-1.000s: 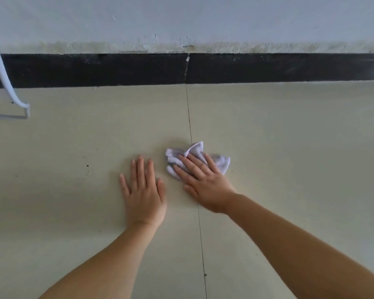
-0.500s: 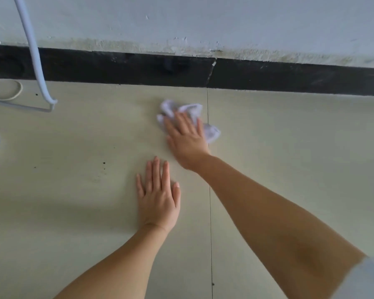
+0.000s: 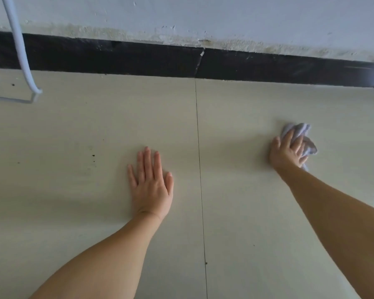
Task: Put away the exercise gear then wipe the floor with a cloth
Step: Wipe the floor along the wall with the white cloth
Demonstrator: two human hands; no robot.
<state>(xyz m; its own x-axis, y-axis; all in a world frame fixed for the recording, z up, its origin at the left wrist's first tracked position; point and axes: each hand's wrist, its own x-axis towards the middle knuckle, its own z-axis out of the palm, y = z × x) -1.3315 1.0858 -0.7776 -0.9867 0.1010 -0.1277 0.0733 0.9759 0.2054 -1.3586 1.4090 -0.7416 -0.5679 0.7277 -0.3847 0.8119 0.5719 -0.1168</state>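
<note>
A crumpled pale lilac cloth (image 3: 303,134) lies on the beige tiled floor (image 3: 235,201) at the right. My right hand (image 3: 286,153) presses on it with fingers curled over the fabric, so part of the cloth is hidden. My left hand (image 3: 150,184) rests flat on the floor left of the tile joint, fingers together and extended, holding nothing. No exercise gear shows in this view.
A black skirting board (image 3: 138,57) runs along the base of the white wall (image 3: 203,16) ahead. A white metal frame leg (image 3: 20,50) stands at the far left with its foot bar (image 3: 11,100) on the floor. Small dark specks (image 3: 93,155) mark the left tile.
My right hand has swept the cloth from near the skirting board, left of the tile joint, out to the right tile. My left hand stays planted flat.
</note>
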